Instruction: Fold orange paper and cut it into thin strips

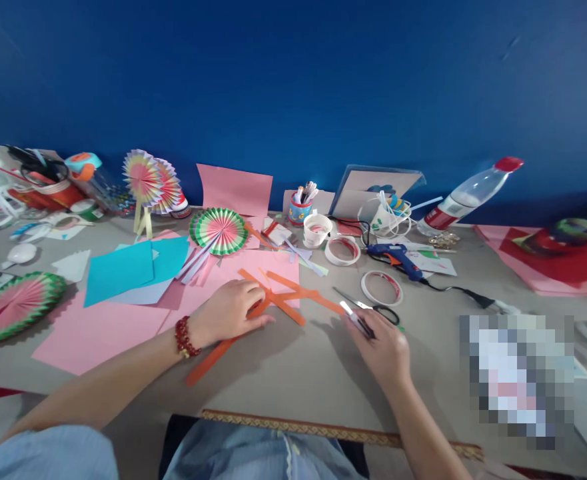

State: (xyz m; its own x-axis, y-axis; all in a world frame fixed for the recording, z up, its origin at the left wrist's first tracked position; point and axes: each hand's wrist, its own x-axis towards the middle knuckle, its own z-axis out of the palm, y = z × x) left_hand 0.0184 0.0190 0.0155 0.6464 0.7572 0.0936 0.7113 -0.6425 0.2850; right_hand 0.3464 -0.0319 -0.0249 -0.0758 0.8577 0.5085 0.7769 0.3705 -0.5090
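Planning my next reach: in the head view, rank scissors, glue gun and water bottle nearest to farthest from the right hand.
1. scissors, just beyond the right hand
2. glue gun, mid-table, farther back
3. water bottle, back right by the wall

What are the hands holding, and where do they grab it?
The right hand pinches a slim white-tipped tool by its dark lower end. The left hand only presses down on orange paper strips.

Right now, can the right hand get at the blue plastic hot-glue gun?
Probably yes: only flat black-handled scissors and a white tape ring lie between the right hand and the blue plastic hot-glue gun, though the hand holds a small stick-like tool.
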